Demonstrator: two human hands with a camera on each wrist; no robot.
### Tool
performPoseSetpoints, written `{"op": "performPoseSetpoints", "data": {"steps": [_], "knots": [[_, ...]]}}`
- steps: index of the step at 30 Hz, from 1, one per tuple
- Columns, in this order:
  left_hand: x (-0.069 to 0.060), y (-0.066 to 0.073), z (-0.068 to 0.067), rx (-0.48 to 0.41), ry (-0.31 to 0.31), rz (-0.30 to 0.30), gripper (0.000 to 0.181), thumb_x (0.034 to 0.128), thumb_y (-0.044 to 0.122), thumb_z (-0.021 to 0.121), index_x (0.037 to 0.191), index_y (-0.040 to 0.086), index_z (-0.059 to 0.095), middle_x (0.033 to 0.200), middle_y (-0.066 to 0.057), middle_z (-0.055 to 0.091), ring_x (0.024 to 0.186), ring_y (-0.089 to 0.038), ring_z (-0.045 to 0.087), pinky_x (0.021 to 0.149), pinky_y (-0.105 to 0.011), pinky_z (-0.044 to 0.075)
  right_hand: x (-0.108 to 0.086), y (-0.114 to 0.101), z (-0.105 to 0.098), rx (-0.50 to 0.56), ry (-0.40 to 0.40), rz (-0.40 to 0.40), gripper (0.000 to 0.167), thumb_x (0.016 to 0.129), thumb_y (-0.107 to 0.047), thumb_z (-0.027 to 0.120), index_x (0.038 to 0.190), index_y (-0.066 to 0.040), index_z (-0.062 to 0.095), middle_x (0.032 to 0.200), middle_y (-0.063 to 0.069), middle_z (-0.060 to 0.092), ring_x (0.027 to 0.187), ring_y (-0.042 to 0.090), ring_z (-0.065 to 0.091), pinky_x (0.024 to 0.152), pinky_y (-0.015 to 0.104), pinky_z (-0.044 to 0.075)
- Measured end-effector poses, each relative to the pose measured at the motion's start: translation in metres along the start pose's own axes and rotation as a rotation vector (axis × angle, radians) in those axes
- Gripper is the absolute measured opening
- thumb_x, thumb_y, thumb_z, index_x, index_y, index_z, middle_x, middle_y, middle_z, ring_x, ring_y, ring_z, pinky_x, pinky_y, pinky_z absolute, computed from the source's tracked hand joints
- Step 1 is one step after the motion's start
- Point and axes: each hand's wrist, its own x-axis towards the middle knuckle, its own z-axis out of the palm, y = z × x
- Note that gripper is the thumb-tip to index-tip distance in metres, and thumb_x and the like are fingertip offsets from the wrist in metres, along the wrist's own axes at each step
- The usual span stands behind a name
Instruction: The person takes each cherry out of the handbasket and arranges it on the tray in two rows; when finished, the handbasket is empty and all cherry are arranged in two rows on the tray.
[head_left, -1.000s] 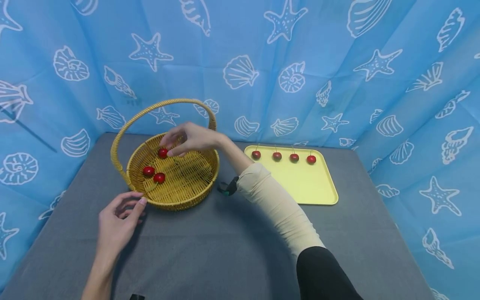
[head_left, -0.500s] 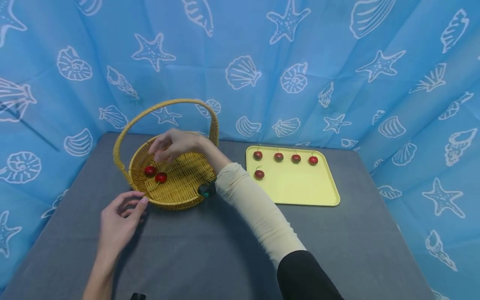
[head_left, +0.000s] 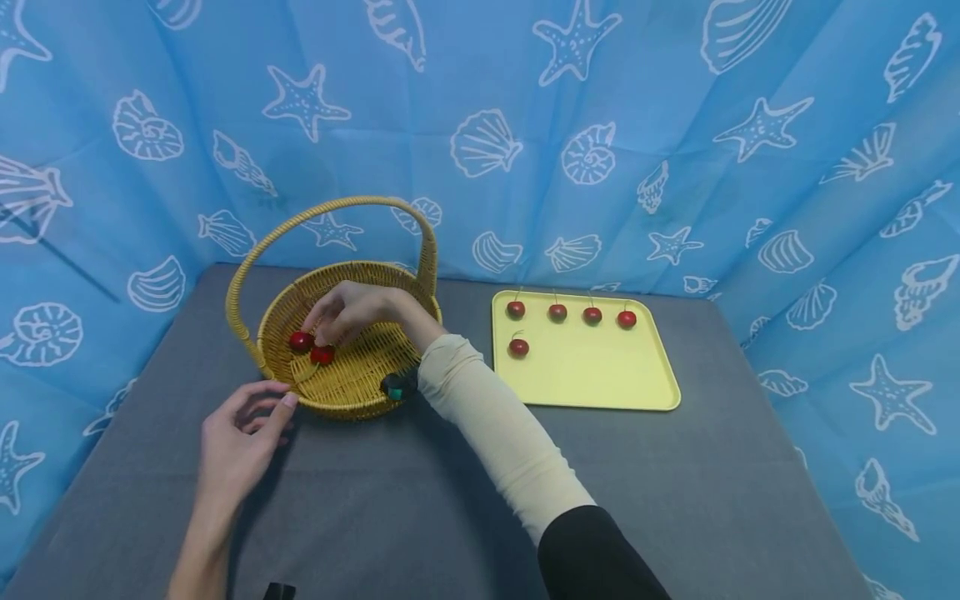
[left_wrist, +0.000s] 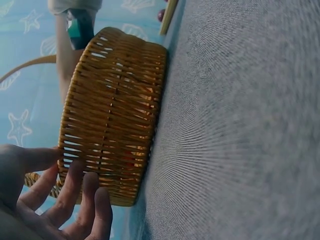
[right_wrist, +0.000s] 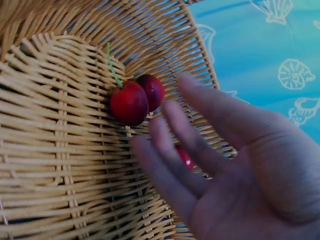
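Observation:
A yellow wicker basket (head_left: pixel 360 408) with a tall arched handle stands at the left of the table. In it lie a red cherry (head_left: pixel 302 342) and, beside it, a second cherry (head_left: pixel 322 355) with a green stem. A third cherry (right_wrist: pixel 185 157) shows only behind the fingers in the right wrist view. My right hand (head_left: pixel 348 310) reaches into the basket, fingers extended loosely just above the cherries; whether a fingertip touches one I cannot tell. My left hand (head_left: pixel 243 429) holds the basket's near left rim between thumb and fingers (left_wrist: pixel 70 195).
A yellow tray (head_left: pixel 600 375) lies to the right of the basket. Several cherries line its back edge, and one cherry (head_left: pixel 518 347) sits in front of them at the left. A blue shell-print curtain (head_left: pixel 405 167) hangs behind the grey tablecloth (head_left: pixel 420 500).
My right hand has moved from the cherry at the back of the basket toward the front two, and its arm has shifted left, uncovering a cherry on the tray. The left hand keeps its place.

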Motion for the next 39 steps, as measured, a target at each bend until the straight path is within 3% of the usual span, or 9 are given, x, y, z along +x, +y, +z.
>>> {"op": "performPoseSetpoints", "data": {"steps": [4, 12, 19, 22, 25, 31, 39], "knots": [[0.0, -0.001, 0.0, 0.006, -0.003, -0.009, 0.032, 0.1057, 0.031, 0.073, 0.131, 0.011, 0.071, 0.105, -0.005, 0.079, 0.075, -0.002, 0.073, 0.063, -0.022, 0.064, 0.003, 0.005, 0.004, 0.005, -0.034, 0.053, 0.042, 0.102, -0.005, 0.075, 0.143, -0.003, 0.068, 0.141, 0.014, 0.069, 0.116, 0.013, 0.069, 0.114, 0.047, 0.059], [0.001, -0.002, -0.001, -0.01, -0.008, -0.024, 0.033, 0.1055, 0.032, 0.074, 0.132, 0.012, 0.071, 0.097, 0.012, 0.075, 0.076, -0.002, 0.073, 0.064, -0.022, 0.064, 0.005, 0.012, 0.009, -0.045, -0.103, 0.085, 0.044, 0.103, -0.004, 0.072, 0.147, -0.009, 0.066, 0.157, 0.009, 0.06, 0.129, 0.014, 0.065, 0.11, 0.044, 0.062], [0.001, -0.002, -0.001, 0.005, -0.018, -0.046, 0.035, 0.1058, 0.035, 0.073, 0.134, 0.014, 0.07, 0.103, 0.005, 0.077, 0.078, 0.0, 0.072, 0.065, -0.02, 0.063, 0.005, 0.013, 0.011, -0.142, -0.113, 0.059, 0.043, 0.101, -0.008, 0.076, 0.144, -0.012, 0.07, 0.153, 0.006, 0.064, 0.13, 0.011, 0.064, 0.101, 0.021, 0.061], [0.001, -0.002, -0.001, 0.005, -0.018, -0.047, 0.035, 0.1058, 0.035, 0.073, 0.133, 0.014, 0.07, 0.102, 0.007, 0.077, 0.078, -0.001, 0.072, 0.065, -0.02, 0.063, 0.003, 0.013, 0.011, -0.187, -0.094, 0.056, 0.041, 0.101, -0.011, 0.077, 0.142, -0.014, 0.071, 0.149, 0.004, 0.066, 0.131, 0.009, 0.063, 0.1, 0.016, 0.059], [0.0, -0.002, -0.001, 0.002, -0.019, -0.044, 0.035, 0.1059, 0.035, 0.073, 0.133, 0.014, 0.07, 0.1, 0.011, 0.075, 0.077, 0.0, 0.071, 0.065, -0.02, 0.063, -0.002, 0.011, 0.011, -0.158, -0.078, 0.056, 0.04, 0.102, -0.01, 0.076, 0.142, -0.01, 0.071, 0.144, 0.006, 0.068, 0.123, 0.01, 0.067, 0.101, 0.022, 0.062], [0.0, -0.002, 0.0, -0.008, -0.013, -0.04, 0.035, 0.1058, 0.035, 0.073, 0.132, 0.014, 0.07, 0.096, 0.019, 0.073, 0.077, 0.002, 0.071, 0.065, -0.019, 0.063, -0.015, 0.004, 0.007, 0.017, -0.06, 0.047, 0.039, 0.102, -0.001, 0.072, 0.141, -0.001, 0.068, 0.132, 0.012, 0.071, 0.106, 0.018, 0.076, 0.109, 0.043, 0.063], [0.0, -0.003, -0.001, -0.029, -0.021, -0.048, 0.036, 0.1053, 0.037, 0.073, 0.133, 0.013, 0.07, 0.092, 0.026, 0.07, 0.077, 0.001, 0.072, 0.064, -0.02, 0.063, -0.03, 0.002, -0.007, 0.034, -0.045, -0.031, 0.042, 0.1, -0.002, 0.076, 0.14, 0.0, 0.067, 0.131, 0.012, 0.069, 0.116, 0.027, 0.075, 0.102, 0.036, 0.066]]}}
